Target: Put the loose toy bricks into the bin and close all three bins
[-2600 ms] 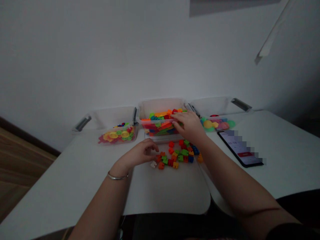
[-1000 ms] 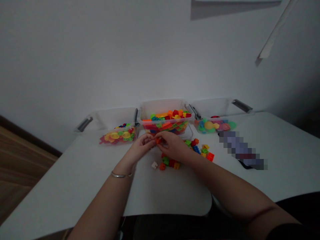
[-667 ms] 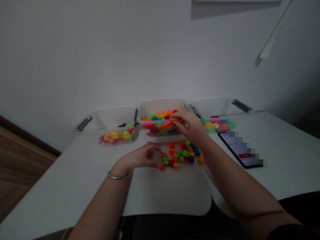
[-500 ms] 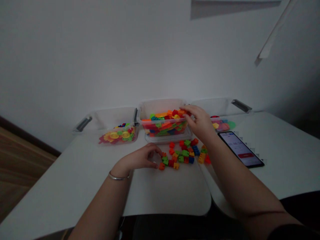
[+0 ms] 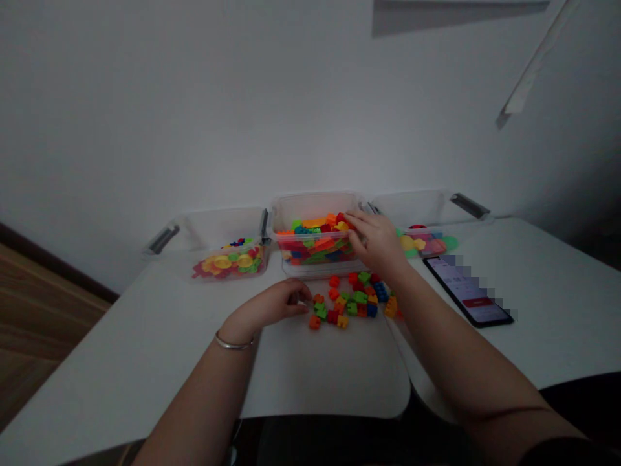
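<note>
A clear plastic bin (image 5: 315,200) full of coloured building bricks stands at the middle back of the white table (image 5: 145,349). My right hand (image 5: 376,241) reaches into its right side, fingers curled down among the bricks; what they hold is hidden. A loose pile of small bricks (image 5: 352,301) lies in front of the bin. My left hand (image 5: 272,304), with a bracelet on the wrist, rests on the table at the pile's left edge, fingers curled with the tips pinched on a small pale piece.
A clear bin (image 5: 213,226) with yellow, green and red pieces stands at the left back. Another clear bin (image 5: 427,207) with round coloured pieces is at the right back. A phone (image 5: 468,291) lies face up on the right. A wall rises directly behind the bins.
A second ago both hands met over the pile on an orange brick. Since then my right hand has gone back into the middle bin and my left has settled by the pile.
</note>
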The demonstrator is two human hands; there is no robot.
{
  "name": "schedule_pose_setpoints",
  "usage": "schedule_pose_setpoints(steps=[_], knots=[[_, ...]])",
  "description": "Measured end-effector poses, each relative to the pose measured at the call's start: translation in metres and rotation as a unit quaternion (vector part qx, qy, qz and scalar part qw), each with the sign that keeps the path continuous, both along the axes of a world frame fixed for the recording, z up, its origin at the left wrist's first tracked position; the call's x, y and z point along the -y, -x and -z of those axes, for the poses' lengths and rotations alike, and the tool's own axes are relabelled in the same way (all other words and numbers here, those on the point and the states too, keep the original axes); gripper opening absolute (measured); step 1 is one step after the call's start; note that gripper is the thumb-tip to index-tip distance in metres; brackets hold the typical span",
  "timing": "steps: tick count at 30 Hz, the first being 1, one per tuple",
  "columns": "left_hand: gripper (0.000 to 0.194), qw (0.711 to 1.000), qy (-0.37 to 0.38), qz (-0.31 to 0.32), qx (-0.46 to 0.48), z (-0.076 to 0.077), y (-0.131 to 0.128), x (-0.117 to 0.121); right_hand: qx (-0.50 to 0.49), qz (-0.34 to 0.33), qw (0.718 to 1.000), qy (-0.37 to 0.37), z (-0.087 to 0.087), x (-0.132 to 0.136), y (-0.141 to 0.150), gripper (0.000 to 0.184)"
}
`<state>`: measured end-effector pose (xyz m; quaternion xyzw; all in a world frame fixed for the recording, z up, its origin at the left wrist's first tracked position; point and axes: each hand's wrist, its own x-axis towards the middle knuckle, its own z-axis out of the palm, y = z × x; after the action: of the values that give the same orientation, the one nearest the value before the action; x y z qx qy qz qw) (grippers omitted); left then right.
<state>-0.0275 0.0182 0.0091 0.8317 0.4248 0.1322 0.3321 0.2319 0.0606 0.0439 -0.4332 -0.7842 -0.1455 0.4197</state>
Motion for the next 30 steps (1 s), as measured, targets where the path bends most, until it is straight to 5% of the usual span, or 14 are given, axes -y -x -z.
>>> schedule_pose_setpoints(steps=[12,19,25,30], knots=[[0.022,0.998,-0.037,-0.035,-0.038,0.000,0.001,-0.001,0.046,0.024,0.998,0.030,-0.002,0.008,0.009,0.035],[0.019,0.998,-0.030,-0.039,-0.039,0.004,0.004,-0.005,-0.049,-0.010,0.998,-0.023,-0.017,0.019,0.006,0.036],[0.027,0.988,-0.031,-0.122,0.095,-0.002,-0.002,-0.003,-0.111,-0.104,0.988,0.002,-0.031,0.036,0.015,0.032],[0.039,0.949,0.022,-0.132,0.285,-0.006,-0.010,-0.002,-0.048,-0.205,0.973,0.095,-0.021,0.041,0.034,0.026]])
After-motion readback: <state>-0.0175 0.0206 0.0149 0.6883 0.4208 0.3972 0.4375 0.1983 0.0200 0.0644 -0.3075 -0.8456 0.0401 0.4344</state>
